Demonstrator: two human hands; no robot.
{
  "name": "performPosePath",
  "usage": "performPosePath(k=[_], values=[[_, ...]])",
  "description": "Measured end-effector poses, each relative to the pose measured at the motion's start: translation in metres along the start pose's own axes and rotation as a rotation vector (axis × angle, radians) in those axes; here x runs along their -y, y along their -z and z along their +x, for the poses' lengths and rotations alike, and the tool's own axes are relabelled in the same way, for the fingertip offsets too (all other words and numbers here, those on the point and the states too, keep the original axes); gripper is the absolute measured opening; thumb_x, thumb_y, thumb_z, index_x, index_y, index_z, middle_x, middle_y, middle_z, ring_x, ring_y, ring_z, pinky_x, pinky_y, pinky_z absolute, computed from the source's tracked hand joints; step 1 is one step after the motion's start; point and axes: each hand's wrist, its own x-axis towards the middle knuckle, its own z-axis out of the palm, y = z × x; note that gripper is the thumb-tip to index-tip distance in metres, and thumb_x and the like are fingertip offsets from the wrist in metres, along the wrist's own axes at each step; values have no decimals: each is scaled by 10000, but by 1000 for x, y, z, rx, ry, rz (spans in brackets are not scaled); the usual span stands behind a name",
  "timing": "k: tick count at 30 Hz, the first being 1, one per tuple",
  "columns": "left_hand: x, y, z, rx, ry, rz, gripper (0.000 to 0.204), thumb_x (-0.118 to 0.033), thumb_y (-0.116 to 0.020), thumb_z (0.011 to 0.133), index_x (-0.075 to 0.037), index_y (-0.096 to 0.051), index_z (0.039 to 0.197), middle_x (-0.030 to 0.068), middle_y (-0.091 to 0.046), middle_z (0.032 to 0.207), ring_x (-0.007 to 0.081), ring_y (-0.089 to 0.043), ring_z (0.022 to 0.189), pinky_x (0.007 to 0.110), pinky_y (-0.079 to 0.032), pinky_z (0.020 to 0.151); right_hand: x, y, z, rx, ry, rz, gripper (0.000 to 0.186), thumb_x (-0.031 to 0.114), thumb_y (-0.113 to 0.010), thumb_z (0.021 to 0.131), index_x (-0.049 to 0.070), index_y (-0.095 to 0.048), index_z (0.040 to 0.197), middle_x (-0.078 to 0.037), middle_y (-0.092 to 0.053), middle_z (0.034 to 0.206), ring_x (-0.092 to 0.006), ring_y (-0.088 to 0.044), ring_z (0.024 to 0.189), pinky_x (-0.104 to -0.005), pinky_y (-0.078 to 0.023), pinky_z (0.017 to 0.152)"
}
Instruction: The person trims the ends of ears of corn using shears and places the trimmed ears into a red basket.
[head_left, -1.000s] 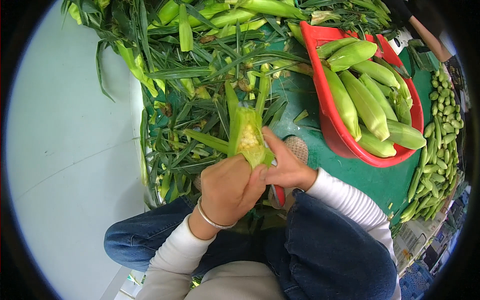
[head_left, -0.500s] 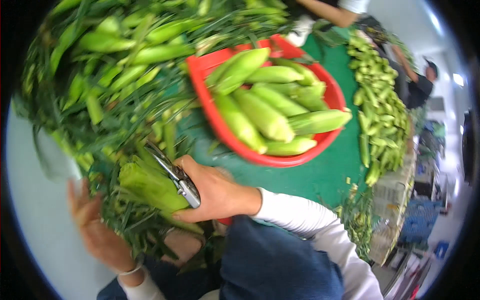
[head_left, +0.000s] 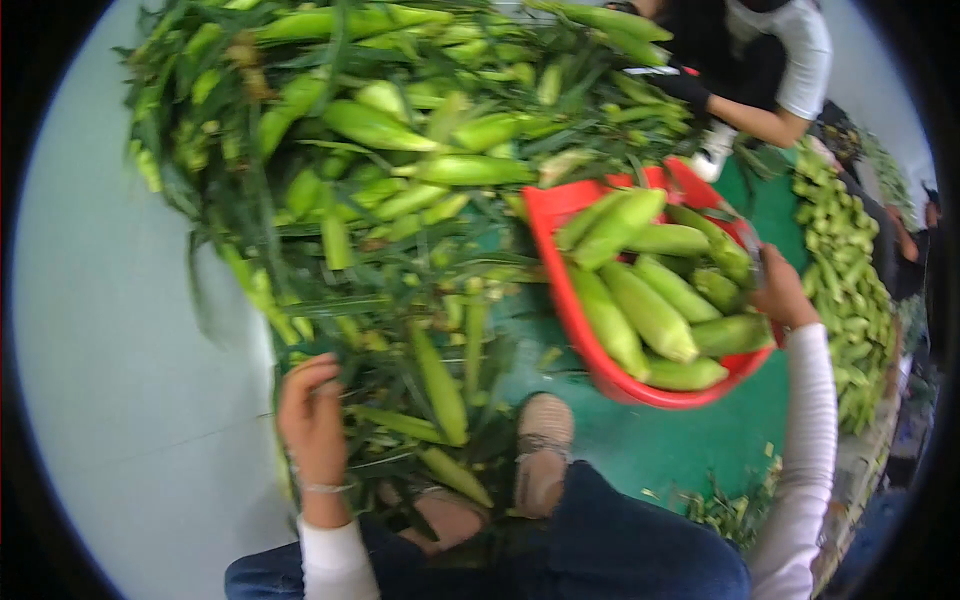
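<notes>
My right hand (head_left: 785,292) reaches to the right side of the red plastic tub (head_left: 575,325), closed on metal shears (head_left: 755,255), blurred and partly hidden. The tub holds several green corn ears in their husks (head_left: 645,305). At lower left, my left hand (head_left: 312,425) hangs with loosely bent, parted fingers and holds nothing. It is beside loose leaves and husks (head_left: 370,300), among which lie several green ears or husk pieces (head_left: 435,385). My feet (head_left: 540,450) are just below the tub and husks.
A large leafy corn pile (head_left: 380,125) spreads across the top. A co-worker (head_left: 775,65) with a dark-gloved hand (head_left: 680,90) crouches at upper right. A long heap of pale green produce (head_left: 840,300) runs along the right, over green flooring (head_left: 590,430). A pale surface (head_left: 120,330) is at left.
The peeled corn seen earlier in my hands is released. My right hand has moved right to the tub with the shears, while my left hand came away with parted fingers. The camera has shifted.
</notes>
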Motion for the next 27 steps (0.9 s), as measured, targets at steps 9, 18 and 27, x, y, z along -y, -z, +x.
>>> performPosePath(k=[9, 18, 27], values=[[48, -70, 187, 103, -123, 167, 141, -104, -580, 901, -3, -612, 994, 44, -621, 793, 104, -566, 645, 239, -481, 586, 87, 35, -16, -125, -68, 271, 567, 4, -598, 653, -39, -437, 1194, -188, -570, 1078, -386, -545, 1001, -376, -441, 912], [12, -154, 327, -204, 556, -320, 511, -389, -793, 723, -36, -568, 1016, 107, -627, 865, 243, -614, 706, 364, -563, 596, 230, -17, -56, 652, 122, 1404, 492, -76, -571, 778, 8, -420, 1238, -69, -574, 1035, -146, -577, 969, -275, -472, 848], [80, 2, 105, 587, 509, -730, 476, -252, -593, 890, 11, -451, 1260, 133, -605, 1140, 246, -629, 975, 378, -541, 835, 262, -67, -81, 979, -107, 1590, 458, 23, -656, 804, 3, -441, 1208, -56, -581, 1025, -119, -571, 892, -255, -495, 706]])
